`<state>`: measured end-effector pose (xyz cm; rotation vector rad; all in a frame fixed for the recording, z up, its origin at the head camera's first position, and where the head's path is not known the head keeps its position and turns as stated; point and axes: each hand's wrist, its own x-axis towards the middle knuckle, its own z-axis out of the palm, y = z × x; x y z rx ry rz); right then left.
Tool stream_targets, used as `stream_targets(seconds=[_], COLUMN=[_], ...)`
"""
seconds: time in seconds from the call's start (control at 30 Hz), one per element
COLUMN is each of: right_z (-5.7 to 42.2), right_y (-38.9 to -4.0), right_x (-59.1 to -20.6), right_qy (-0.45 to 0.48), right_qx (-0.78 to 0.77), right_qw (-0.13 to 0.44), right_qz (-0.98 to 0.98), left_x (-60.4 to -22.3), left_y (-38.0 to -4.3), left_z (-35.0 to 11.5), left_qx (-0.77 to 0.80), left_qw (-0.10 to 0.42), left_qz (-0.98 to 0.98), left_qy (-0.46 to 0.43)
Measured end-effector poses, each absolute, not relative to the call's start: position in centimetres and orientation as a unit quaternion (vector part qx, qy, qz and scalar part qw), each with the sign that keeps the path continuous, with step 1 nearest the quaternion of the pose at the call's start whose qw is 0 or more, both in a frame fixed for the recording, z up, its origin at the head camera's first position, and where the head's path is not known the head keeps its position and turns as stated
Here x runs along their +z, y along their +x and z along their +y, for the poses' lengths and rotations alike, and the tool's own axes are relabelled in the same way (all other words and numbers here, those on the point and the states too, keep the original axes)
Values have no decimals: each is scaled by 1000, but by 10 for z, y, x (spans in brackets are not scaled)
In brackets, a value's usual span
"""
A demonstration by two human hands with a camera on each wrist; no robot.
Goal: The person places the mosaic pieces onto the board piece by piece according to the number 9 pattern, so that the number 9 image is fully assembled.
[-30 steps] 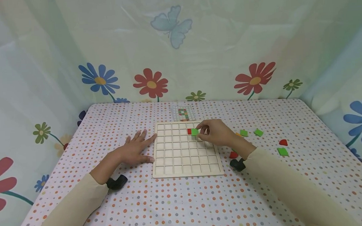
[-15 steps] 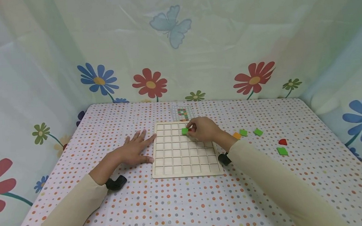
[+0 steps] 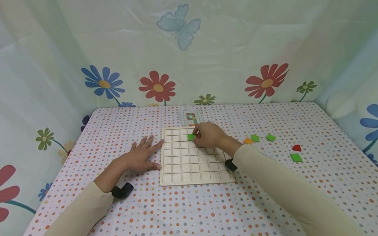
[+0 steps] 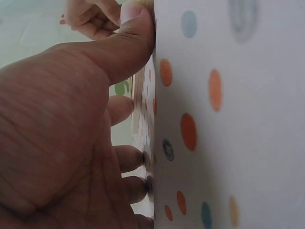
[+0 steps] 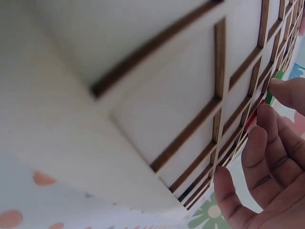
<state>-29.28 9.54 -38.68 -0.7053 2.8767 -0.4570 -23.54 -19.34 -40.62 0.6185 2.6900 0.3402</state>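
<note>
A pale wooden grid board (image 3: 185, 161) lies on the dotted cloth. My left hand (image 3: 139, 158) rests flat at its left side, fingers spread; the thumb (image 4: 128, 45) and index finger reach the board's edge. Over the board's second row from the far side, my right hand (image 3: 209, 134) pinches a square green tile (image 3: 191, 136) by its right side. A red piece (image 3: 197, 135) sits in the neighbouring cell, mostly covered by the fingers. In the right wrist view, the fingertips are at the green tile (image 5: 269, 98) and red piece (image 5: 252, 115), beyond several bare cells.
Behind the board lies a printed grid card (image 3: 191, 117) with a coloured pattern. Right of the board are an orange piece (image 3: 248, 141), several green tiles (image 3: 271, 137) and a red rounded piece (image 3: 296, 148). A flowered curtain (image 3: 224, 52) hangs behind the table.
My right hand has carried the green tile left across the board, past the red piece to its left side, slowing over the last half second. My left hand has stayed put.
</note>
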Motion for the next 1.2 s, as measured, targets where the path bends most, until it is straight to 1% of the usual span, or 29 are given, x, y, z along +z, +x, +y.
stream_targets(seconds=[0.37, 0.67, 0.93, 1.2], right_z=[93, 94, 101, 128], right_y=[-296, -295, -286, -259], right_x=[-381, -380, -379, -373], right_qy=[-214, -205, -209, -200], right_qx=[-147, -143, -141, -176], right_qw=[112, 117, 92, 62], right_qz=[959, 961, 963, 962], left_x=[-408, -407, -408, -405], left_y=[-236, -236, -235, -235], left_z=[-194, -193, -193, -194], left_qx=[124, 124, 122, 114], left_qw=[167, 169, 169, 171], left_qz=[949, 949, 950, 952], left_qy=[237, 237, 234, 227])
